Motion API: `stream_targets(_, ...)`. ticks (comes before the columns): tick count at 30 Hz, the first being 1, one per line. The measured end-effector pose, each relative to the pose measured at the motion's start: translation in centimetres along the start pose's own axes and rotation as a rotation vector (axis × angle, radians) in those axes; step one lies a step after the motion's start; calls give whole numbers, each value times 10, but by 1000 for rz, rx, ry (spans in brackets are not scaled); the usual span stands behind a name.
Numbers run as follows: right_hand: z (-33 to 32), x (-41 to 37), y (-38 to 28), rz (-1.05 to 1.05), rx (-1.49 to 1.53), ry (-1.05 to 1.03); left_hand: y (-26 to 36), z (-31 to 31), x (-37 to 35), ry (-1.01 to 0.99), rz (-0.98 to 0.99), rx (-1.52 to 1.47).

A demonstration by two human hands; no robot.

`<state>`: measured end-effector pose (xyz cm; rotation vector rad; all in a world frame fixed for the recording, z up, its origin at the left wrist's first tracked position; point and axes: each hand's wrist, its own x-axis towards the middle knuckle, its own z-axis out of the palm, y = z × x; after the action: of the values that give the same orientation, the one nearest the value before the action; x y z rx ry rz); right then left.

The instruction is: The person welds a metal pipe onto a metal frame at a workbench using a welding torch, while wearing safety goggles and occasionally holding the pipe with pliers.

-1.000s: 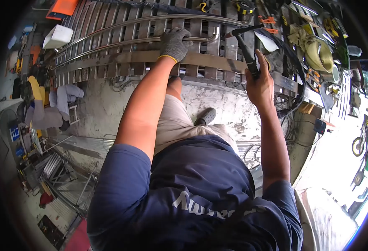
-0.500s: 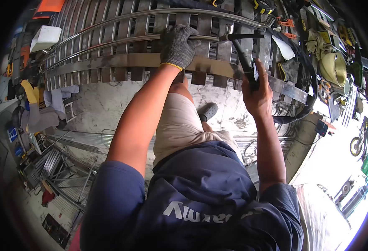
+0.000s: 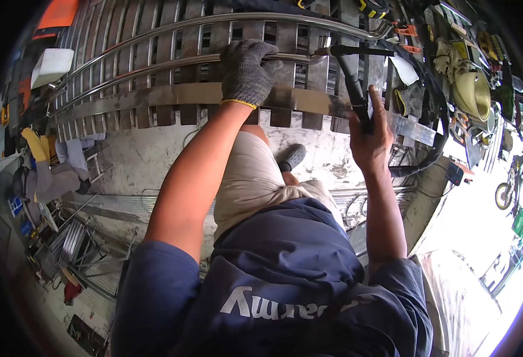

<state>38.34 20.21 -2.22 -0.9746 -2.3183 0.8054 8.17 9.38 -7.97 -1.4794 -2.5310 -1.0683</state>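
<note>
My left hand (image 3: 248, 71), in a grey knitted glove with a yellow cuff edge, is wrapped round a thin shiny metal tube (image 3: 154, 66) lying across the slatted metal bench. My bare right hand (image 3: 371, 131) grips the black handle of a welding torch (image 3: 352, 86). The torch's head sits at the tube's right end, beside a short upright metal piece (image 3: 324, 43). Behind the tube runs a second, longer bent tube (image 3: 214, 19). A flat metal bar (image 3: 181, 95) lies along the bench's near edge.
A white block (image 3: 52, 65) stands at the bench's left. Orange clamps (image 3: 409, 31), a spare glove (image 3: 413, 100), a black cable (image 3: 419, 166) and a beige welding mask (image 3: 472, 96) are at the right. A co-worker (image 3: 56, 172) in yellow gloves is at the far left.
The bench and tubes appear slightly further left in view. My right hand and the torch have shifted slightly right and down. My left hand still holds the tube.
</note>
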Motion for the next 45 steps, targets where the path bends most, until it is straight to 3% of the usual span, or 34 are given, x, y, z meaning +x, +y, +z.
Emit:
stream_targets(4,3,-5,-3,49,23,-53,0,5,0,14,11,-18)
stream_targets(6,4,-5,-1,-72,-43,-20,-3,4,0,19,22,6)
stream_targets(8,4,-11,8,97,-26,-90,-14,24,-6,48,24,-135)
stream_targets(9,11,-9,16,-24,12,-19,-32,50,-10,161,39,-238)
stream_targets(11,8,-12,21,85,-36,-54,-15,20,-7,152,69,-94)
stream_targets(14,13,-7,22,-60,-65,54,-11,19,-6,129,13,-54)
stream_targets(15,10,-10,20,50,-80,0,-10,16,-7,134,6,-72)
stream_targets(19,10,-10,16,-86,-56,39,-9,14,-9,100,-27,-113)
stream_targets(22,11,-16,23,-18,-38,10,-8,9,-6,21,-84,-114)
stream_targets(28,11,-16,24,-11,-42,21,-5,7,1,30,110,-5)
stream_targets(30,13,-18,20,57,52,15,-2,9,-2,42,40,41)
stream_targets(31,11,-13,17,-44,-18,34,-7,17,-3,91,29,-15)
stream_targets(34,8,-13,5,83,16,6,-3,7,2,51,19,9)
stream_targets(36,10,-12,2,-20,-39,60,-6,8,1,48,54,64)
stream_targets(45,10,-11,-3,-44,-29,14,-1,4,3,33,58,49)
